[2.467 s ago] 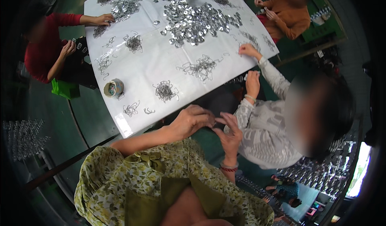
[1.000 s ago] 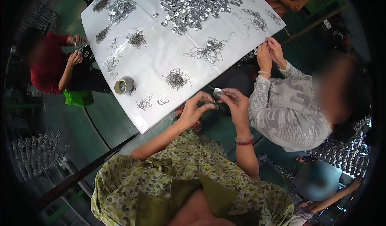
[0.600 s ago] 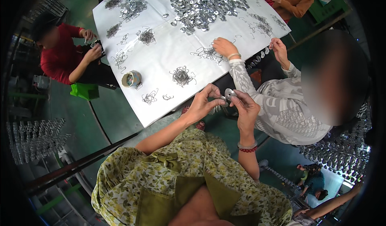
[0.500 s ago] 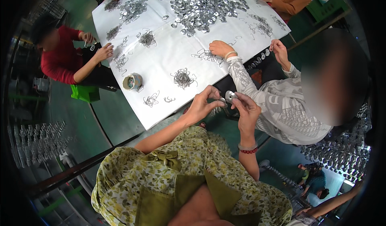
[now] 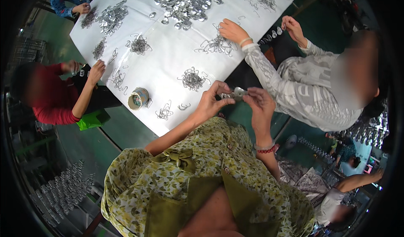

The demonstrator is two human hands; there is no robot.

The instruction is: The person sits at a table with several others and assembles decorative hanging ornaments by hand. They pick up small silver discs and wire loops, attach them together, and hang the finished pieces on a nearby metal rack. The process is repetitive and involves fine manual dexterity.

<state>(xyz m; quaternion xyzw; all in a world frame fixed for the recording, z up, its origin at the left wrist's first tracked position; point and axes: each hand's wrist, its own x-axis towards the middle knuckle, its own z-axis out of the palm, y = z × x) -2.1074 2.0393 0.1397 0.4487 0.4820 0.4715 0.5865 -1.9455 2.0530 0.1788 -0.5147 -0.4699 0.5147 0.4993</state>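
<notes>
Over the near edge of the table, my right hand (image 5: 261, 104) pinches a small shiny metal disc (image 5: 239, 94) with a hole in its middle. Close beside it, my left hand (image 5: 213, 101) has thumb and forefinger closed on another small shiny metal piece (image 5: 226, 96), whose exact shape is hard to make out. The two pieces are close together or touching. Nearest to my left hand on the white tabletop (image 5: 164, 62) lies a pile of bent wire hooks (image 5: 193, 79), with a few loose hooks (image 5: 164, 110) to its left.
A big heap of metal discs (image 5: 185, 3) covers the table's far middle. A round tin (image 5: 138, 99) stands near the left edge. A person in a pale patterned top (image 5: 290, 81) sits close on the right, one hand (image 5: 232, 31) over hooks. A person in red (image 5: 59, 93) works at left.
My view has shifted, so the table sits higher and further left. The disc in my right hand has turned and is nearer the piece in my left. The left co-worker's hands have moved.
</notes>
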